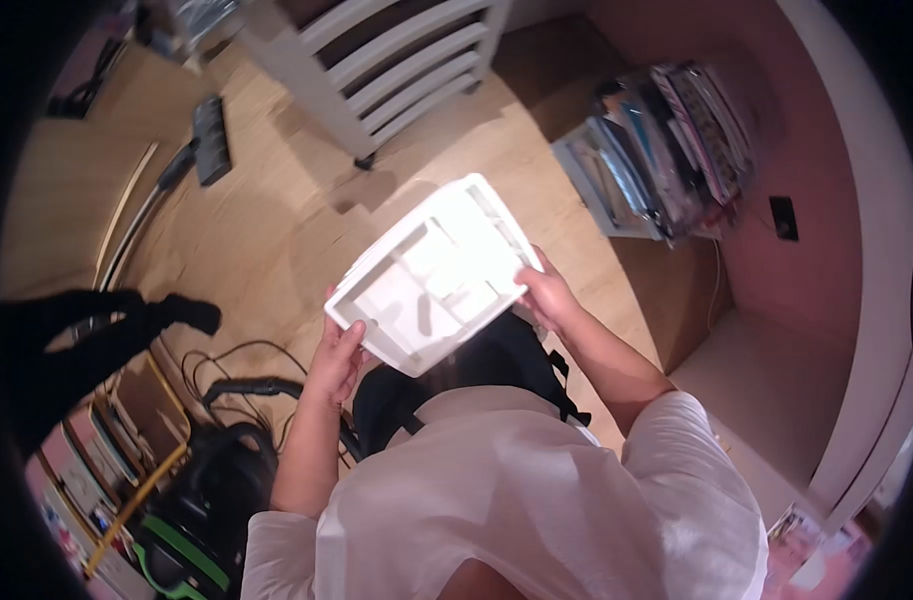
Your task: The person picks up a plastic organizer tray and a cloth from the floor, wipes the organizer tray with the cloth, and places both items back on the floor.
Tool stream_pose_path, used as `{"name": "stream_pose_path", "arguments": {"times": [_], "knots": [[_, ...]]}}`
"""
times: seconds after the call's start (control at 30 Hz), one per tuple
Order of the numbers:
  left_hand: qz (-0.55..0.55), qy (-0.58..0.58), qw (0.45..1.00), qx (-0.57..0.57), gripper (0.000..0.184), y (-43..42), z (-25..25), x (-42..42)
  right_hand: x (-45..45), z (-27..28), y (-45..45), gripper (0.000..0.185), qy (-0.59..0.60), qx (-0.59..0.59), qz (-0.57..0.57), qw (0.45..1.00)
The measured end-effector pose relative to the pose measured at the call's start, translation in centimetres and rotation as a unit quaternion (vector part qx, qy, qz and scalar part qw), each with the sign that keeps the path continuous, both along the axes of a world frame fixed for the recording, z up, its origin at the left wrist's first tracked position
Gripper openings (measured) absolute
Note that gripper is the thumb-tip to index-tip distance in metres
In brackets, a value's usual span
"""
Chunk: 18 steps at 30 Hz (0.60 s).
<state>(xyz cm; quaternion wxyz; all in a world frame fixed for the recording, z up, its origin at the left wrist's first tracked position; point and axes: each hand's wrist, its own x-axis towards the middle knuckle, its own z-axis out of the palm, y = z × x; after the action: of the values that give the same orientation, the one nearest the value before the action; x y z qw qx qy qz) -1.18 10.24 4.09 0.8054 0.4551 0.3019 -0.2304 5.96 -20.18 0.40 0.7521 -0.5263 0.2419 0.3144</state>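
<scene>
A white plastic organizer tray (pixel 389 288) with several compartments is held tilted in front of my body, over my lap. My left hand (pixel 339 358) grips its lower left corner, the thumb over the rim and the other fingers beneath. On the opposite side my right hand (pixel 549 292) is closed on the right edge, thumb on top. Bright light washes out the tray's upper right part. Nothing can be made out inside it apart from dividers and a shadow.
A white slatted rolling cart (pixel 407 75) stands ahead on the wood floor (pixel 267 190). Books and folders (pixel 667 145) stand at the right by a pink wall. To the left lie a vacuum floor head (pixel 212 140), a green-black vacuum cleaner (pixel 202 510) and its cord.
</scene>
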Motion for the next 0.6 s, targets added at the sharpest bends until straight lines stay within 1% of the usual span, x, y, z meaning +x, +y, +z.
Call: {"name": "stream_pose_path", "arguments": {"times": [0.07, 0.1, 0.13, 0.17, 0.2, 0.27, 0.37, 0.4, 0.47, 0.57, 0.6], "knots": [[-0.079, -0.04, 0.995, -0.051, 0.085, -1.5, 0.9, 1.9, -3.0, -0.2, -4.8, 0.058, 0.014, -0.009, -0.077, 0.997], [-0.102, -0.037, 0.994, -0.033, 0.082, -2.4, 0.7, 2.6, -4.4, 0.3, -6.6, 0.056, 0.035, -0.011, -0.144, 0.989], [-0.124, -0.034, 0.992, -0.013, 0.08, -3.4, 0.3, 3.2, -6.0, 1.1, -8.3, 0.051, 0.031, -0.001, -0.205, 0.978], [-0.143, -0.032, 0.989, 0.008, 0.077, -4.4, 0.1, 3.8, -7.8, 1.5, -10.4, 0.046, 0.028, -0.016, -0.233, 0.972], [-0.158, -0.026, 0.986, 0.054, 0.073, -5.5, 0.9, 4.3, -9.4, 2.0, -11.9, 0.042, 0.039, -0.023, -0.272, 0.961], [-0.149, -0.014, 0.987, 0.067, 0.071, -6.6, 0.5, 4.4, -14.0, 0.4, -17.3, 0.041, 0.034, 0.019, -0.273, 0.961], [-0.141, 0.006, 0.987, 0.081, 0.067, -7.7, -0.7, 3.7, -15.9, 2.9, -18.4, 0.039, 0.054, -0.017, -0.444, 0.894], [-0.14, 0.016, 0.986, 0.084, 0.066, -8.0, -1.0, 3.1, -17.0, 2.7, -19.2, 0.038, 0.063, -0.035, -0.477, 0.876], [-0.146, 0.042, 0.984, 0.097, 0.065, -8.5, -1.2, 2.2, -19.0, 1.4, -21.7, 0.036, 0.079, -0.068, -0.541, 0.835], [-0.162, 0.054, 0.979, 0.108, 0.062, -9.1, -2.1, 1.3, -21.5, -2.8, -25.5, 0.019, 0.079, -0.113, -0.625, 0.768], [-0.167, 0.055, 0.978, 0.112, 0.061, -9.1, -2.2, 1.0, -22.2, -4.1, -26.5, 0.017, 0.059, -0.102, -0.637, 0.761]]}}
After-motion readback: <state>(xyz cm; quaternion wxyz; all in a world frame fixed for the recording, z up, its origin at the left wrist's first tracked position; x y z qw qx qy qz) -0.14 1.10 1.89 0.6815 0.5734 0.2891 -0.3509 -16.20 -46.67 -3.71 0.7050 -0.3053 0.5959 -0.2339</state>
